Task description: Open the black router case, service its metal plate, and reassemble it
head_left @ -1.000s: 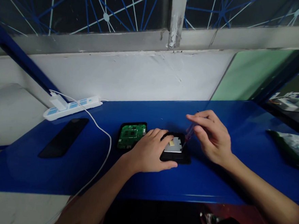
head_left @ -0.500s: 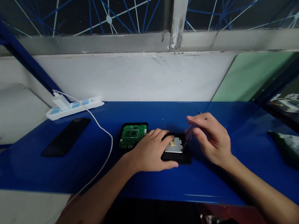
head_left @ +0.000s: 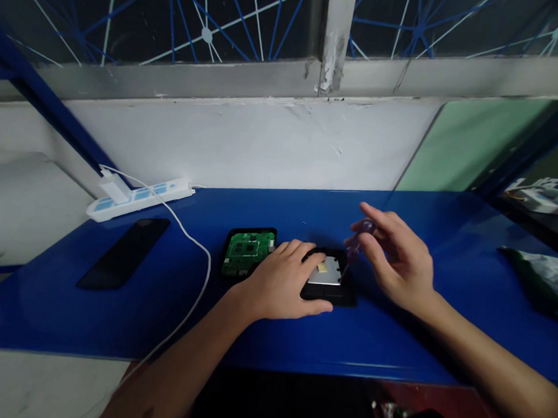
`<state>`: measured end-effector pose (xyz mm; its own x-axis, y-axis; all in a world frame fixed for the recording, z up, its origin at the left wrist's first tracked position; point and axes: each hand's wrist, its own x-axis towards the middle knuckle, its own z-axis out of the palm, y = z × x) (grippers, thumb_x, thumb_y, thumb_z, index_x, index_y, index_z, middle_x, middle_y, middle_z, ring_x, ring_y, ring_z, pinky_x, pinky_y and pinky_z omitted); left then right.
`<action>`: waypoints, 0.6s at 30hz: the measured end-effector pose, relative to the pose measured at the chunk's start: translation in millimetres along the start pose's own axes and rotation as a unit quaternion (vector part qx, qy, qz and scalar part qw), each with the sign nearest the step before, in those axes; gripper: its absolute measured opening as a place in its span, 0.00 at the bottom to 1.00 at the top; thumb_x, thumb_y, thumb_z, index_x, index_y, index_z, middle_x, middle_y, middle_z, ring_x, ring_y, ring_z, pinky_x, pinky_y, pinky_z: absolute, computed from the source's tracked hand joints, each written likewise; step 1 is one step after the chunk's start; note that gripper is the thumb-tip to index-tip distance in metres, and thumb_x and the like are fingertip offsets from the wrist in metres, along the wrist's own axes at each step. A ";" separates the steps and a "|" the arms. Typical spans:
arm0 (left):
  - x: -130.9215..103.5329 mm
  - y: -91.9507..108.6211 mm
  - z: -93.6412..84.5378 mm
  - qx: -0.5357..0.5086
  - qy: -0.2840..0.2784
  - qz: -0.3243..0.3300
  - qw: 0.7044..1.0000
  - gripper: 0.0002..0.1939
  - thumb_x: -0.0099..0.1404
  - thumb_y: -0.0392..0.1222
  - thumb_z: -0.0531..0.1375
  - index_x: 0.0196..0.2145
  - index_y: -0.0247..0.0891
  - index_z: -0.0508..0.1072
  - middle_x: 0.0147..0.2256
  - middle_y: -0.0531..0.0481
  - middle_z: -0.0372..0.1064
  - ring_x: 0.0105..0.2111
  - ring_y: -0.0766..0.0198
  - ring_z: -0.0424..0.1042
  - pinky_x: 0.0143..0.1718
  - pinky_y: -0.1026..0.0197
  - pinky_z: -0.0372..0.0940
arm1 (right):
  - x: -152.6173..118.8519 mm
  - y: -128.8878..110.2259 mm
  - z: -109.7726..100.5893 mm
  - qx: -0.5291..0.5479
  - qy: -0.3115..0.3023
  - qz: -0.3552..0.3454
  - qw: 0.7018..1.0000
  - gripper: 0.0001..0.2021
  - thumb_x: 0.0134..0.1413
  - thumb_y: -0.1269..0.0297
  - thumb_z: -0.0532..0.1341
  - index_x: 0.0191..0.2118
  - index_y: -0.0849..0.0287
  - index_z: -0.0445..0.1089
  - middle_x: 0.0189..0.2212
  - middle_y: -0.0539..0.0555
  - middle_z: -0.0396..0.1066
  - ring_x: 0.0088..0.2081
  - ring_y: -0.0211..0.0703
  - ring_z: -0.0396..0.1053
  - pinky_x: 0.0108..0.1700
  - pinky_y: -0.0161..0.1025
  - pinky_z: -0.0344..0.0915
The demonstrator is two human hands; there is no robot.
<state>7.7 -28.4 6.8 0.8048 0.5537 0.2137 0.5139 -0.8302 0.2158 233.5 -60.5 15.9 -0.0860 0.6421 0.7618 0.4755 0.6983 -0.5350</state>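
Note:
My left hand (head_left: 287, 283) lies across the left side of a black plastic case (head_left: 330, 295). Its fingers reach the far side and its thumb the near side, holding the case down on the table. Inside the case sits a silver metal plate (head_left: 330, 275) with a small yellowish pad (head_left: 321, 267) on it. My right hand (head_left: 397, 258) holds a screwdriver (head_left: 353, 241) with a see-through purple handle between thumb and fingers. The shaft slopes down to the plate's right edge; its tip is too small to make out. Left of my left hand, another black shell holds a green circuit board (head_left: 247, 252).
A black phone (head_left: 125, 252) lies at the left on the blue table (head_left: 269, 342). Behind it stands a white power strip (head_left: 141, 199) with a plugged-in charger; its white cable (head_left: 208, 264) runs towards me. A green-and-white packet (head_left: 548, 279) lies at the right.
The fingers of my right hand have shifted on the screwdriver, with the index finger lifted higher and the handle's end now showing. My left hand has stayed on the case.

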 end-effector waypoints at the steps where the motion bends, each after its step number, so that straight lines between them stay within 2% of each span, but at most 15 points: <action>1: 0.1 0.0 -0.2 0.000 -0.002 -0.001 1.000 0.39 0.61 0.64 0.63 0.60 0.35 0.65 0.59 0.38 0.63 0.57 0.45 0.63 0.59 0.45 0.60 | -0.2 0.7 0.6 0.000 0.004 0.000 1.000 0.28 0.62 0.73 0.60 0.64 0.42 0.63 0.39 0.52 0.70 0.34 0.40 0.72 0.35 0.44 0.74; 6: -0.2 0.2 -1.0 -0.002 -0.004 -0.003 1.000 0.39 0.60 0.64 0.63 0.60 0.37 0.64 0.58 0.39 0.64 0.56 0.46 0.64 0.58 0.45 0.60 | -0.7 4.3 0.9 -0.007 0.006 -0.010 1.000 0.23 0.58 0.73 0.64 0.56 0.44 0.70 0.37 0.52 0.65 0.32 0.40 0.69 0.32 0.43 0.72; 9: -0.4 0.8 -1.3 -0.001 -0.002 -0.002 1.000 0.38 0.61 0.65 0.63 0.59 0.36 0.65 0.58 0.40 0.64 0.56 0.46 0.64 0.59 0.46 0.60 | -0.7 4.7 -0.5 -0.010 -0.008 -0.003 1.000 0.22 0.60 0.72 0.62 0.58 0.46 0.69 0.39 0.53 0.66 0.33 0.40 0.71 0.33 0.43 0.73; 15: -0.2 0.7 -1.2 0.000 -0.008 -0.008 1.000 0.39 0.61 0.65 0.62 0.60 0.36 0.65 0.59 0.39 0.63 0.57 0.45 0.63 0.59 0.44 0.60 | 1.1 -0.9 -3.6 -0.014 -0.028 -0.007 0.999 0.24 0.67 0.72 0.52 0.65 0.47 0.62 0.49 0.56 0.70 0.39 0.41 0.76 0.43 0.48 0.73; 18: -0.2 0.4 -1.0 0.000 -0.012 -0.010 1.000 0.39 0.61 0.66 0.62 0.61 0.35 0.65 0.60 0.39 0.62 0.58 0.45 0.63 0.60 0.44 0.59 | 1.2 -2.0 -3.2 -0.014 -0.023 -0.002 1.000 0.25 0.67 0.73 0.51 0.66 0.46 0.60 0.50 0.56 0.70 0.39 0.40 0.76 0.42 0.46 0.74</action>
<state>7.4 -28.7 7.8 0.8015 0.5679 0.1871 0.5293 -0.8195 0.2197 235.3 -62.2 19.0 -0.1285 0.6537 0.7458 0.5000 0.6921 -0.5205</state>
